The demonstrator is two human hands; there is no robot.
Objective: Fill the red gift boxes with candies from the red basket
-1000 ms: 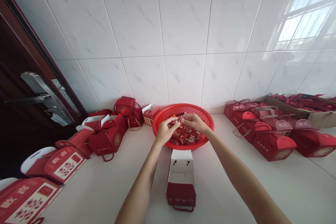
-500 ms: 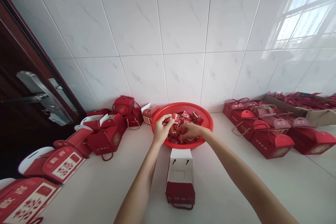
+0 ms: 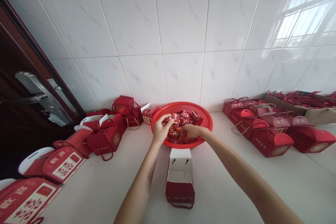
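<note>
A red plastic basket (image 3: 208, 115) stands against the wall with a heap of red-wrapped candies (image 3: 175, 133) in it. My left hand (image 3: 161, 130) is over the basket's left side, thumb and fingers closed on a small red-wrapped candy (image 3: 172, 116). Deeper in the heap is my right hand (image 3: 193, 131); its fingers are bent down and drawn together among the candies, and the fingertips are hidden. In front of the basket, between my forearms, sits an open red gift box (image 3: 180, 193) with a white inside, its lid flap raised and a cord handle at the front.
Several red gift boxes (image 3: 103, 140) line the left side, beside a dark door (image 3: 21, 112) with a metal handle. More red boxes (image 3: 271, 141) stand grouped at the right. Behind them a cardboard box (image 3: 319, 115) holds dark red ribbons. A tiled wall (image 3: 183, 24) closes the back.
My right hand's fingers, spread over the candies before, have curled in and down into the heap. My left hand keeps its place and its hold. The open gift box has not moved.
</note>
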